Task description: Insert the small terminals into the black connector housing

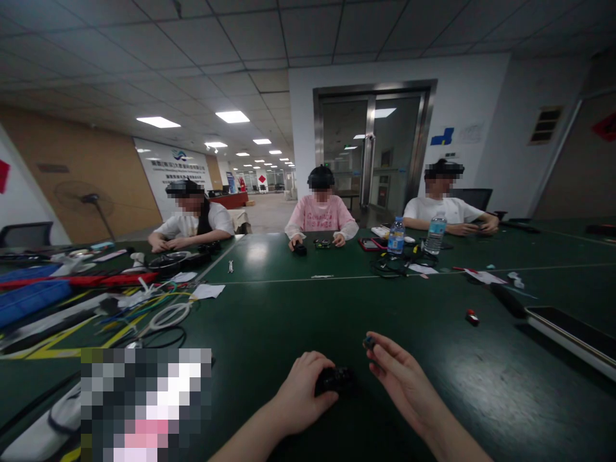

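Note:
My left hand (pixel 308 391) is closed around a small black device (pixel 335 380) on the green tabletop, with the thumb on the near side and the fingers over the far side. What kind of device it is I cannot make out; its surface is dark and uneven. To its right, my right hand (pixel 402 378) is raised a little above the table. Its thumb and fingertips pinch a small dark bluish part (pixel 369 342), too small to name. The two hands are apart, and the pinched part does not touch the black device.
Cables (pixel 171 316), a blue tray (pixel 33 303) and tools crowd the left side. A small red and black object (pixel 472 317) and a long flat device (pixel 572 337) lie at right. Water bottles (pixel 396 236) stand farther back. Several people sit across the table.

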### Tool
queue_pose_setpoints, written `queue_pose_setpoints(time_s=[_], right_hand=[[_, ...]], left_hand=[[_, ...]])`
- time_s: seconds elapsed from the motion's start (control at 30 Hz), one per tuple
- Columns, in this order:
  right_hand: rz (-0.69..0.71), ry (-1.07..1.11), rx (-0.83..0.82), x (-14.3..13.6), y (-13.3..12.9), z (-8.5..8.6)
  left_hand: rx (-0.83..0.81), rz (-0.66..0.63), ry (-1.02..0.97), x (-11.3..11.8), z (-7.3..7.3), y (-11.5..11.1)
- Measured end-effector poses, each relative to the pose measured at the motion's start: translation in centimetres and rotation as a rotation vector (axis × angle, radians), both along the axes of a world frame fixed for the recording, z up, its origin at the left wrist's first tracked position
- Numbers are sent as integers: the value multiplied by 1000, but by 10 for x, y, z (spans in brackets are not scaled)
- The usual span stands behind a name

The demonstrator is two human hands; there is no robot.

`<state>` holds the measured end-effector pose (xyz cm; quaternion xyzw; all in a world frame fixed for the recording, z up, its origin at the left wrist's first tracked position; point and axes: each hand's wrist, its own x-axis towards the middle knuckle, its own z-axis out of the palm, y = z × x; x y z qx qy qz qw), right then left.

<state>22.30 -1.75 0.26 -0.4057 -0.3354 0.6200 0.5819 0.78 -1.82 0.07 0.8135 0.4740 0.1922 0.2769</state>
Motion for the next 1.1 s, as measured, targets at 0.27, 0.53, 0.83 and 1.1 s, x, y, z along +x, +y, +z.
queue_pose_setpoints(time_s=[0.27, 0.53, 0.83, 1.1], right_hand=[[201, -678, 290, -13, -5, -4], [319, -1132, 496, -18, -10, 2], [319, -1150, 495, -20, -12, -2], [316, -1177, 522, -22, -14, -2]], left_hand=[[54, -6, -17, 0, -9, 3], [70, -15, -4, 0, -9, 2], [37, -4, -5, 1, -5, 2], [43, 1, -11, 3, -8, 3]])
